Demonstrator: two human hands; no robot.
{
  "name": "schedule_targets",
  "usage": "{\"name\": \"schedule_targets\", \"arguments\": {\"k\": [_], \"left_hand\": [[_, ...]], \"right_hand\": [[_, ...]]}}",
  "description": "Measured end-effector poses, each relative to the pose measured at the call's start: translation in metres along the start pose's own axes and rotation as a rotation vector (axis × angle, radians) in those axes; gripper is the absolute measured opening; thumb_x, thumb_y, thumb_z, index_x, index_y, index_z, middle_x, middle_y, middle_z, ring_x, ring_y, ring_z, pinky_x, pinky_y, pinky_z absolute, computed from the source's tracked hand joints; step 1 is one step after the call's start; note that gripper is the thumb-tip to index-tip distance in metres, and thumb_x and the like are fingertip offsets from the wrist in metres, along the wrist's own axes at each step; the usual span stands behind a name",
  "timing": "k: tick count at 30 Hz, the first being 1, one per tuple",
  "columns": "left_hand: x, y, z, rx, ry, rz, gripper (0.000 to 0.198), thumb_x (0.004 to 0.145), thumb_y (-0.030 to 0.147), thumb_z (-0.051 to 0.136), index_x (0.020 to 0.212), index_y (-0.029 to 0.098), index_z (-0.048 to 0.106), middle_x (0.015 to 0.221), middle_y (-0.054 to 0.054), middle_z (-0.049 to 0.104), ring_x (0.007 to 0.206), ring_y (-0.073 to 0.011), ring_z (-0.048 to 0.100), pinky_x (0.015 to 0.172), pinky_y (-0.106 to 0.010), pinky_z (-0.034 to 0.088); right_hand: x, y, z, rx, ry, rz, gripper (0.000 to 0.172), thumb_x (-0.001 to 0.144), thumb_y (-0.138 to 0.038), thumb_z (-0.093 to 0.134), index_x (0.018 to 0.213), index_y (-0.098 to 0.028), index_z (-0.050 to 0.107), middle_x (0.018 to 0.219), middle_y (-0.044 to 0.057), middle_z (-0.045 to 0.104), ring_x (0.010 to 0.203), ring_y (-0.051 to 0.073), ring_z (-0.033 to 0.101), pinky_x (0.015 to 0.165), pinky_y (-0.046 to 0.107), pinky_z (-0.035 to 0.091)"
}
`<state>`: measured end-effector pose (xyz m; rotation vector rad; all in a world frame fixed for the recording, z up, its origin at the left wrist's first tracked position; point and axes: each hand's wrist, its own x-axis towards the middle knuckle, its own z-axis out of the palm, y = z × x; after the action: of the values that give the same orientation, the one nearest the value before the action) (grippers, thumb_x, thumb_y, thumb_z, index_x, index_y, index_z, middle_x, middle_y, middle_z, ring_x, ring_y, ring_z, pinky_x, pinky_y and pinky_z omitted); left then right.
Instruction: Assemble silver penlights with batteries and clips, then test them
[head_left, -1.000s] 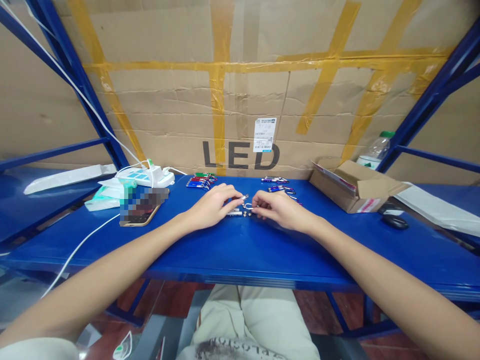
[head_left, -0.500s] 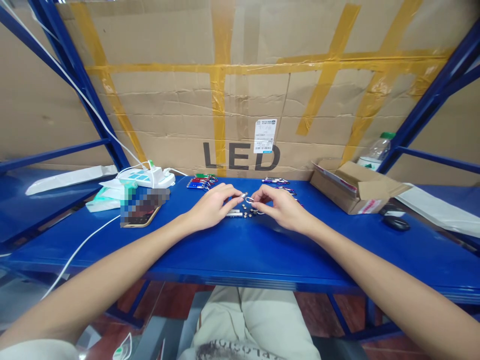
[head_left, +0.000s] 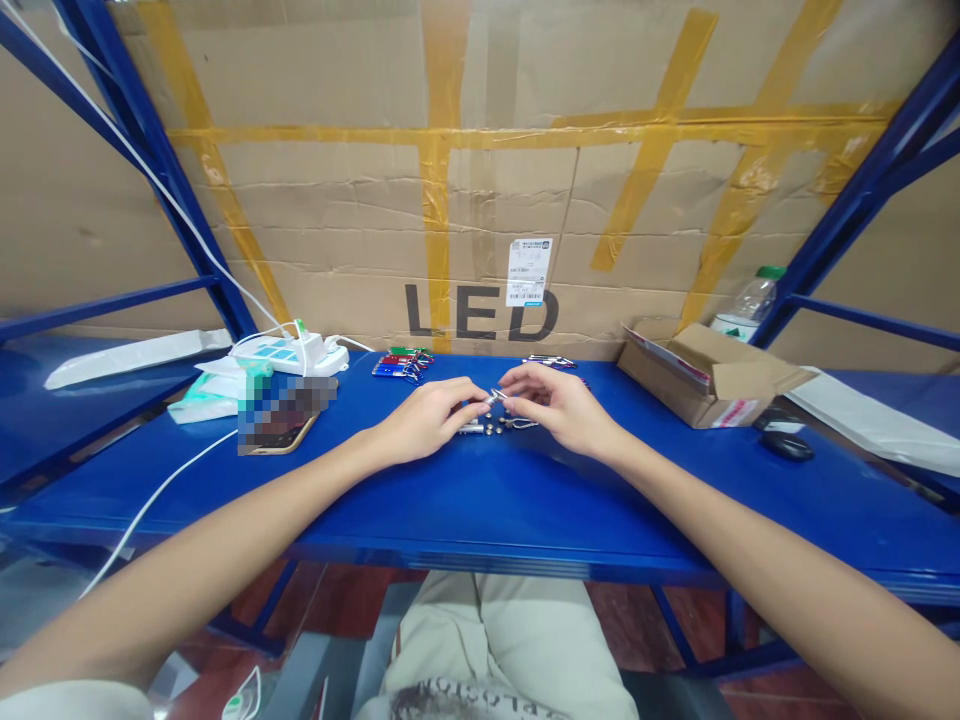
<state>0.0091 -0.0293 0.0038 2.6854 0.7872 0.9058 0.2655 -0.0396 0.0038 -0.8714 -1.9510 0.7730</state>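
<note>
Over the middle of the blue table, my left hand (head_left: 431, 415) pinches a small silver metal piece (head_left: 491, 398), mostly covered by its fingertips. My right hand (head_left: 559, 410) has thumb and forefinger closed on a silver wire clip (head_left: 501, 396), shaped like a small carabiner. Clip and metal piece meet between my fingertips; whether they are joined I cannot tell. Below lie several tiny round metal parts (head_left: 490, 430), a silver tube (head_left: 471, 427) by my left fingers, and more wire clips (head_left: 523, 423) under my right hand.
Blue, red and green metal tubes with clips (head_left: 401, 366) lie behind my left hand, more tubes (head_left: 547, 361) behind my right. A phone (head_left: 289, 430) and power strip (head_left: 285, 352) are left. An open cardboard box (head_left: 705, 375) and black mouse (head_left: 787, 444) are right. Cardboard (head_left: 360, 230) stands behind.
My hands have come closer together. The wire clip in my right hand now meets the metal piece in my left, where a gap showed before.
</note>
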Motion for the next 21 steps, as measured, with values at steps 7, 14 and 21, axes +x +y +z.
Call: {"name": "schedule_targets", "arguments": {"k": [7,14,21], "left_hand": [[-0.0008,-0.0015,-0.0007,0.0,-0.018,0.03,0.031,0.114,0.038,0.051,0.118,0.019,0.074,0.112,-0.007,0.074,0.103,-0.0211,0.071,0.094,-0.032,0.052],[-0.0023,-0.0017,-0.0012,0.031,-0.039,0.037,0.032,0.115,0.038,0.049,0.122,0.021,0.074,0.116,-0.007,0.074,0.106,-0.0216,0.071,0.095,-0.033,0.052],[-0.0031,0.0002,-0.0034,0.107,-0.058,0.069,0.032,0.115,0.037,0.048,0.122,0.021,0.074,0.113,-0.008,0.072,0.104,-0.0215,0.071,0.093,-0.033,0.053]], "right_hand": [[0.0009,0.0067,0.0013,0.169,-0.093,0.078,0.037,0.091,-0.04,0.078,0.121,-0.019,0.076,0.108,0.009,0.083,0.094,0.025,0.079,0.087,0.041,0.065],[0.0005,0.008,-0.0017,0.097,-0.122,0.086,0.043,0.09,-0.04,0.079,0.128,-0.019,0.08,0.108,0.008,0.083,0.094,0.026,0.079,0.091,0.043,0.064],[-0.0004,0.0031,-0.0011,-0.021,-0.088,0.016,0.032,0.093,-0.039,0.076,0.115,-0.017,0.081,0.102,0.009,0.082,0.09,0.023,0.076,0.085,0.038,0.061]]}}
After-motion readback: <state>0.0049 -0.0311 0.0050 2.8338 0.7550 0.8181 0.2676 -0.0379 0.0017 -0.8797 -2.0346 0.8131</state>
